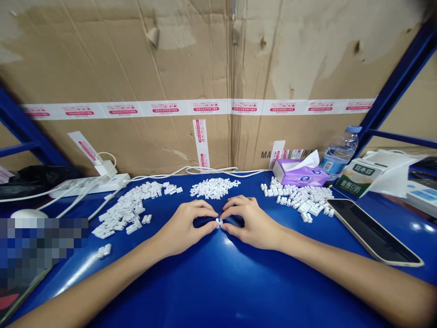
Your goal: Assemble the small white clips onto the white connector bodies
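- Head view: my left hand [186, 224] and right hand [254, 224] nearly meet, each in a narrow thumb-and-forefinger pinch, holding one small white plastic part [219, 223] between their fingertips, over the blue tabletop [218, 287].
- With so little to hold, I judge an uneven squeeze could make it spring out; it might then get lost in the heap of tiny white pieces [214, 187] just beyond my grip.
- Which way it points, and its long axis, I can't tell: my fingertips partly cover it.
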Motion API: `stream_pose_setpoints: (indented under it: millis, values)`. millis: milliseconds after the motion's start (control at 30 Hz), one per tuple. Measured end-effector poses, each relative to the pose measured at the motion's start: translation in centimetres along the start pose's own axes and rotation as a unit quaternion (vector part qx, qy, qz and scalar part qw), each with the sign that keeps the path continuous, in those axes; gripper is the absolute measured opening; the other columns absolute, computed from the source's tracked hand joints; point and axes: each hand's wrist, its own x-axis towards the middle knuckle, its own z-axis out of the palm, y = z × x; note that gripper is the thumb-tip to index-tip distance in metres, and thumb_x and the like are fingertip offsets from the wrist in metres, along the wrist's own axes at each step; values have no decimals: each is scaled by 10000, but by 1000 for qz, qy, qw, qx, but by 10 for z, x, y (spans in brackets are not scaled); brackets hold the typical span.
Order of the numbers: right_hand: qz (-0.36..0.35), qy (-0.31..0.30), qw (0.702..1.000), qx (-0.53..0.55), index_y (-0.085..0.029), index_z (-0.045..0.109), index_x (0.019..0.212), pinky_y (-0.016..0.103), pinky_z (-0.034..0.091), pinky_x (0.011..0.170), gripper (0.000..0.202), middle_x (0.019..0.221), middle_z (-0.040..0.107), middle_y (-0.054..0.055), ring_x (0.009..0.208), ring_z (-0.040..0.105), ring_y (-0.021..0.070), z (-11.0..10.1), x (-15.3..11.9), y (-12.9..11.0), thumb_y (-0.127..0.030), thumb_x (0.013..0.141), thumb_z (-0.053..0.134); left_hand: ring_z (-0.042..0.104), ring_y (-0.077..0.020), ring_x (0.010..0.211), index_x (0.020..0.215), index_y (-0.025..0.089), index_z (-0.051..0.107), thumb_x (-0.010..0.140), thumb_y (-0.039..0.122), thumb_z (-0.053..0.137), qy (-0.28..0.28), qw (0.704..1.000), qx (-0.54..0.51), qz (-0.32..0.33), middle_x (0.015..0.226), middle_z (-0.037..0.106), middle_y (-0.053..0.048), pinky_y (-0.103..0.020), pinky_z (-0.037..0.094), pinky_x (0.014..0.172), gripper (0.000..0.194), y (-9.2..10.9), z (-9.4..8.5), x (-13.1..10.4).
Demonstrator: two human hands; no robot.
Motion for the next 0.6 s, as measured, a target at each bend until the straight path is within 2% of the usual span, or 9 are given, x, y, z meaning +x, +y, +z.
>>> stream_pose_setpoints:
  millis: [133, 333, 467, 600]
  values:
    - [0, -10, 1000, -19, -244, 737, 1091, 497, 384, 984, 203, 1189, 706, 67, 1168, 597, 268, -2, -1, 0, -312, 901, 726, 703, -211, 974, 1033, 252, 790, 936, 327, 670, 0, 1000, 18, -2, 1084, 757, -35, -348, 556, 883, 172, -5, -5, 1]
    - [-19, -18, 998, -59, -174, 683, 1261, 520, 412, 1062, 417, 1329, 659, 136, 1273, 563, 303, -9, -3, 8, -416, 921, 671, 678, -260, 1110, 1153, 199, 746, 1015, 348, 528, 14, 993, 116, -7, 1181, 748, -85, -480, 494, 1053, 298, -16, -9, -1]
    - [-15, -33, 994, -106, -120, 583, 1417, 571, 355, 1156, 608, 1495, 541, 197, 1433, 435, 354, -12, -4, 17, -497, 941, 615, 587, -296, 1291, 1310, 181, 669, 1028, 364, 502, -16, 985, 173, -11, 1386, 648, -126, -529, 432, 1128, 376, -17, -5, -9]
    - [9, -78, 989, -128, -88, 423, 1544, 615, 250, 1218, 768, 1611, 367, 208, 1513, 300, 378, -11, -6, 21, -603, 980, 497, 455, -325, 1436, 1439, 154, 565, 1051, 399, 451, -55, 976, 209, -23, 1547, 502, -153, -537, 395, 1164, 473, -11, -1, -17]
